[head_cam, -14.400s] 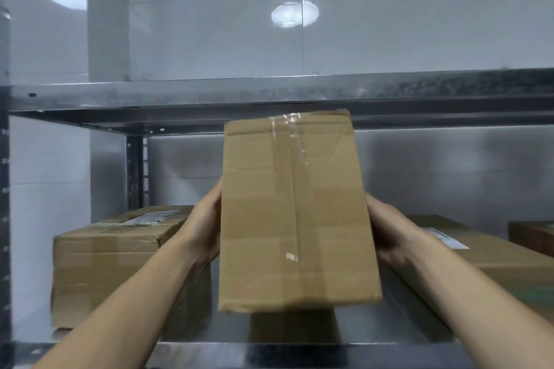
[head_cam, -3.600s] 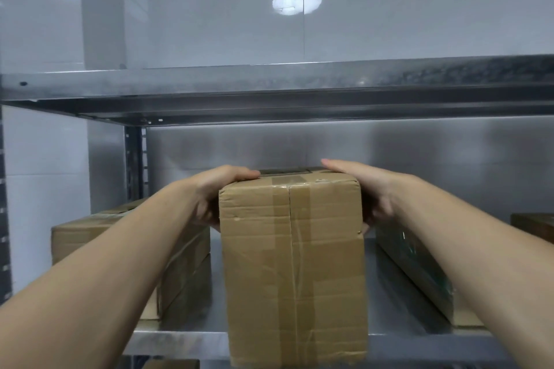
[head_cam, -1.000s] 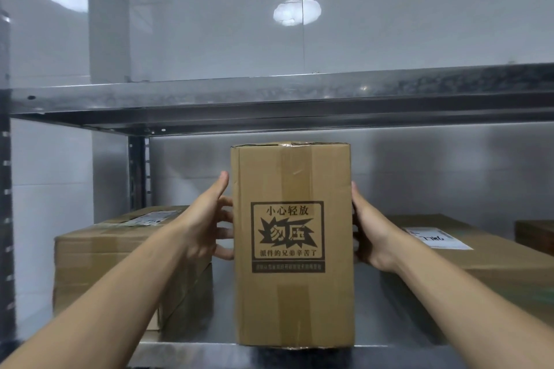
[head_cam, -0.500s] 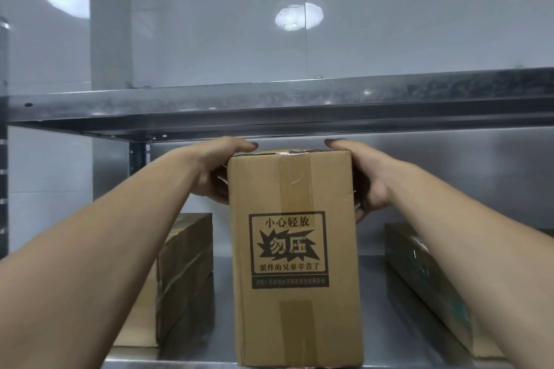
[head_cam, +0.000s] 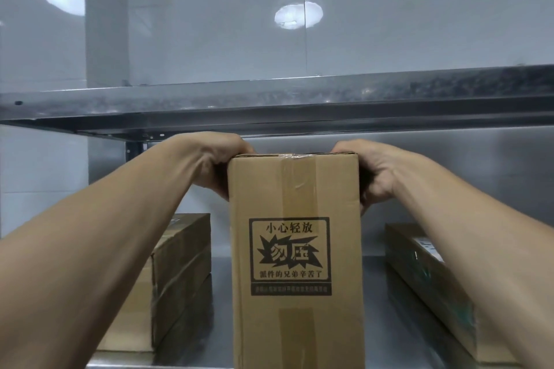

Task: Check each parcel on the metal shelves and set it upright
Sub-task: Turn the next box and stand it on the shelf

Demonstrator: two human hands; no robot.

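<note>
Both hands hold one tall cardboard box (head_cam: 296,260) at its top corners. The left hand (head_cam: 220,163) is closed around the top left corner, with the fingers over the upper edge and the thumb side pressed on the left wall. The right hand (head_cam: 371,171) does the same at the top right corner, fingers curled over the edge. So each grip is pressed shut on the box.

Between the two grips the box stands upright on the lower metal shelf (head_cam: 221,272), its long side vertical. A strip of clear tape (head_cam: 295,177) runs down the middle of the front, just below the line between the hands. Lower on the same face there is a black printed warning mark (head_cam: 290,256) with Chinese characters, and the characters read the right way up.

Just above the hands runs the front edge of the upper shelf (head_cam: 269,99). Outside the left grip, under the left forearm, a flat carton (head_cam: 177,272) lies on the shelf. Outside the right grip, under the right forearm, a long low carton (head_cam: 431,284) lies, apart from the box.
</note>
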